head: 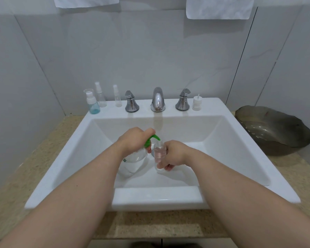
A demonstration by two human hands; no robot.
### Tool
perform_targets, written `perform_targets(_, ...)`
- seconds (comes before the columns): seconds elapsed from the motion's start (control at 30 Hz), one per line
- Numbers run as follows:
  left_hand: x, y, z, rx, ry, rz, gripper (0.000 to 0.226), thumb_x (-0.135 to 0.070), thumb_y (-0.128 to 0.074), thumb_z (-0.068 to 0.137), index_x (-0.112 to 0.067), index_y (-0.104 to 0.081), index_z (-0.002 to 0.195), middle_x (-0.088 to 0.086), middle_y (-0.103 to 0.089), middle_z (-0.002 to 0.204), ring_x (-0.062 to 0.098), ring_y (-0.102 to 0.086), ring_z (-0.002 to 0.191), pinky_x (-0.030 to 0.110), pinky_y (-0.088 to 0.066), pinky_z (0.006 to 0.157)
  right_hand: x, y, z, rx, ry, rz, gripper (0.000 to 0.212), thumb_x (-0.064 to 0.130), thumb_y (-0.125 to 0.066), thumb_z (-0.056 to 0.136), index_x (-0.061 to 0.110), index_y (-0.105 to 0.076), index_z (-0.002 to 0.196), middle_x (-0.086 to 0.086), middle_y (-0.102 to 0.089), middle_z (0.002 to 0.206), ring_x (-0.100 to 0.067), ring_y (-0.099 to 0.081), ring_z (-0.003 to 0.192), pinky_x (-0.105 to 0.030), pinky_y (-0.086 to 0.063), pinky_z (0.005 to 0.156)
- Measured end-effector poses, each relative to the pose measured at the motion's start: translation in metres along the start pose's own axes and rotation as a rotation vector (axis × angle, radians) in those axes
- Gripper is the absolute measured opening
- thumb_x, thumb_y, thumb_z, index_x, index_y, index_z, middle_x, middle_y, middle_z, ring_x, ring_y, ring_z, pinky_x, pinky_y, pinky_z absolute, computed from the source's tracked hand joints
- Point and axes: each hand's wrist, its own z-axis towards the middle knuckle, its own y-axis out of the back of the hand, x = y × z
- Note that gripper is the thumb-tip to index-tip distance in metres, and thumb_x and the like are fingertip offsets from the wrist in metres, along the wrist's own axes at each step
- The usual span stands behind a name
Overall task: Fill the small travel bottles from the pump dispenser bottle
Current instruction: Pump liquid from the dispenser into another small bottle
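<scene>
Sink (157,199): white, square, set in the counter before me;
Tap (157,99): chrome spout between two chrome handles (131,102) (183,101);
Counter (150,225): speckled beige;
Bowl (274,130): dark, scalloped, on counter to my right;
Towels (86,1) (219,8): two, white, hanging above

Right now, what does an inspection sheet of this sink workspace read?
Surface: white sink in a speckled counter.
Job's things: pump dispenser bottle, nozzle over the open small bottle, pinkish liquid inside; three travel bottles on the back ledge.
Clutter: white pump cap on ledge; dark bowl on counter.
Hands: left hand grips the pump head; right hand holds the small bottle.
Cables: nothing seen.
Surroundings: faucet, tiled wall, white towels.
</scene>
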Motion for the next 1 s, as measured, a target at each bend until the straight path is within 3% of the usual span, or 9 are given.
perform_targets(0.17, 0.0026, 0.0002, 0.0009, -0.002, 0.005, -0.006, 0.068, -0.060, -0.038, 0.081, -0.007, -0.076, 0.063, -0.001, -0.078, 0.074, 0.023, -0.054, 0.070, 0.045, -0.053, 0.089, 0.0012, 0.0004, -0.0016, 0.006, 0.000, -0.008, 0.035, 0.004, -0.087, 0.075, 0.007, -0.066, 0.103, -0.017, -0.073, 0.091, -0.025, -0.072, 0.069, -0.045, -0.064, 0.083)
perform_targets(0.7, 0.0019, 0.0010, -0.0003, -0.013, 0.005, 0.002, 0.063, -0.056, -0.039, 0.082, -0.011, -0.075, 0.060, 0.002, -0.078, 0.076, 0.022, -0.053, 0.068, 0.048, -0.053, 0.089, 0.0005, -0.0006, -0.0009, 0.008, -0.008, -0.007, 0.036, 0.005, -0.088, 0.074, 0.007, -0.068, 0.104, -0.019, -0.075, 0.099, -0.025, -0.074, 0.071, -0.045, -0.064, 0.083)
perform_targets(1.0, 0.0040, -0.0007, 0.0020, -0.015, 0.037, -0.049, 0.080, -0.080, -0.040, 0.073, -0.008, -0.074, 0.062, 0.001, -0.078, 0.075, 0.023, -0.059, 0.076, 0.051, -0.050, 0.097, 0.0009, -0.0004, -0.0012, 0.016, -0.007, -0.005, 0.036, 0.005, -0.087, 0.075, 0.007, -0.068, 0.106, -0.014, -0.072, 0.092, -0.025, -0.073, 0.071, -0.046, -0.063, 0.084)
